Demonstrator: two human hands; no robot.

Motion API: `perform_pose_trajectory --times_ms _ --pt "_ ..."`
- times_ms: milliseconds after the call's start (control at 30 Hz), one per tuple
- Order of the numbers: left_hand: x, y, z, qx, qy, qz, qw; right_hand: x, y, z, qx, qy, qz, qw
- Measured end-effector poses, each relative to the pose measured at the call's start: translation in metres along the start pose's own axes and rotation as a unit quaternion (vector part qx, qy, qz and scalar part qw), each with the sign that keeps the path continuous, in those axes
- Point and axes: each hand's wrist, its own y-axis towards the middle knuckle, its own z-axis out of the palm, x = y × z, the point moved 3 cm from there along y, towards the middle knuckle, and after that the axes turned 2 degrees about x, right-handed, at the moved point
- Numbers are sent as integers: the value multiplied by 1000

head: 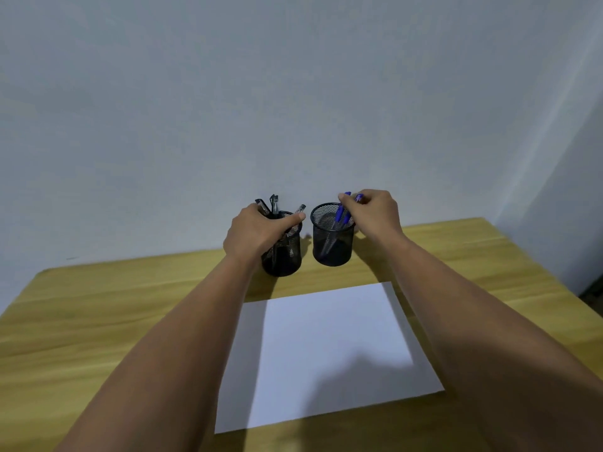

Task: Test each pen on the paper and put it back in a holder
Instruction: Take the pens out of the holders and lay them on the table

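Two black mesh pen holders stand side by side near the wall. The left holder (287,256) has several black pens (273,203) sticking up, and my left hand (257,231) wraps around its rim and side. The right holder (332,243) has blue pens (339,218) leaning in it. My right hand (375,212) is above its right rim, fingertips pinched on the top of a blue pen. A blank white sheet of paper (326,347) lies flat in front of the holders, between my forearms.
The wooden table (114,321) runs to a pale wall right behind the holders. Its right edge drops off at the far right, with dark floor beyond.
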Motion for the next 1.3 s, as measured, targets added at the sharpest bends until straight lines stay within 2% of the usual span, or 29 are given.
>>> perform_pose_trajectory --times_ms 100,300,567,700,1067,1300 --pt "-7 2 0 -14 35 14 999 1 0 6 8 16 -8 1000" --pt "-6 8 2 -35 20 31 999 8 0 14 18 24 -5 1000" --pt "0 15 9 2 50 55 997 16 -3 23 24 -33 -12 999" --pt "3 20 10 24 35 60 997 16 2 26 27 -25 -3 999" --pt "0 18 2 -18 -7 84 996 27 -3 27 -12 7 -4 1000" --pt "-4 19 5 10 14 88 996 30 -12 26 -12 7 -5 1000"
